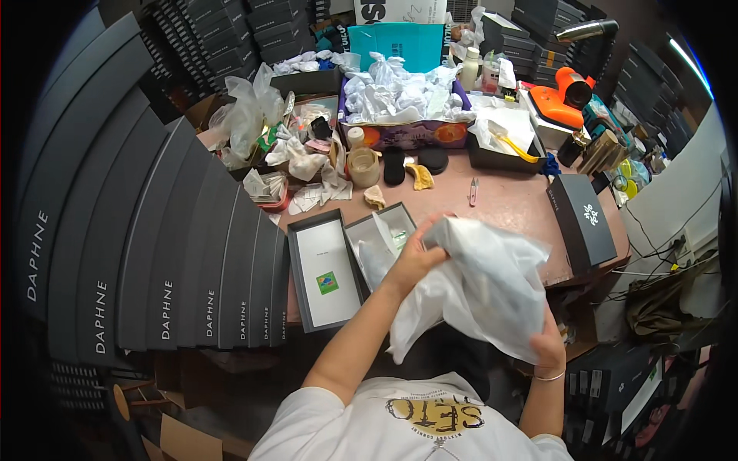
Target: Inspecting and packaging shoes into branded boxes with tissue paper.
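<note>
A cloudy white plastic bag (pixel 492 273) hangs between my two hands, above the near edge of the table. Inside it a greyish shape shows dimly, too veiled to name. With fingers and thumb closed, my left hand (pixel 417 263) grips the bag's upper left edge. At the lower right my right hand (pixel 548 346) holds the other end, its fingers partly behind the plastic. Beside my left forearm lies an open shoebox base (pixel 400 215) with another plastic-wrapped item (pixel 374 261) in it. Left of that is the grey box lid (pixel 317 257), inside up, bearing a green sticker.
A tall row of dark shoeboxes (pixel 161 246) lines the left side. Crumpled white paper (pixel 400 88) fills a purple carton at the back. Small snips (pixel 473 192) lie mid-table. A closed black shoebox (pixel 582 219) stands at right, near an orange tape dispenser (pixel 560 104).
</note>
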Demonstrator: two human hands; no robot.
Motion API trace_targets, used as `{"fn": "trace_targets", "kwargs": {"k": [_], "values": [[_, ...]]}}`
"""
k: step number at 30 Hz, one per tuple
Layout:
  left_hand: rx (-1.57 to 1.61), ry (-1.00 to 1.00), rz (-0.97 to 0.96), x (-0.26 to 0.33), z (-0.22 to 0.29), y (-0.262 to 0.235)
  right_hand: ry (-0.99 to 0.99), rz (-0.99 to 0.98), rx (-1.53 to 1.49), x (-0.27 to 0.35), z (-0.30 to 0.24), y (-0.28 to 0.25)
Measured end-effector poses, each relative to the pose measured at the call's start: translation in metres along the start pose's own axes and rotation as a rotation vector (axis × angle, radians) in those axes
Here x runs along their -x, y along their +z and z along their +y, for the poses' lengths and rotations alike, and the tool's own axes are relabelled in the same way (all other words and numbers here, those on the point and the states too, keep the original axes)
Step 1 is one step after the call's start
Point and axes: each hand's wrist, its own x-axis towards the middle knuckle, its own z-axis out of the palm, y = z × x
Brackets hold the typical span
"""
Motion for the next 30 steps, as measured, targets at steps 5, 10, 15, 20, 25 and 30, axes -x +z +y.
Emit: {"fn": "trace_targets", "kwargs": {"k": [5, 10, 15, 20, 25, 30], "values": [[0.238, 0.035, 0.446, 0.002, -0.038, -0.028, 0.013, -0.035, 0.788, -0.091, 0.046, 0.03], [-0.387, -0.019, 0.44, 0.094, -0.074, -0.074, -0.119, -0.161, 1.724, -0.118, 0.149, 0.046], [-0.931, -0.044, 0.682, 0.134, -0.066, -0.126, -0.245, -0.013, 1.615, -0.135, 0.125, 0.054], [-1.308, -0.285, 0.48, 0.119, -0.089, -0.147, -0.075, -0.328, 1.698, -0.169, 0.184, 0.046], [-1.091, -0.072, 0.591, 0.139, -0.031, -0.131, 0.241, -0.433, 1.566, -0.205, 0.183, 0.043], [-0.077, 0.18, 0.407, 0.171, 0.042, -0.08, 0.112, -0.311, 1.404, -0.205, 0.202, 0.023]]}}
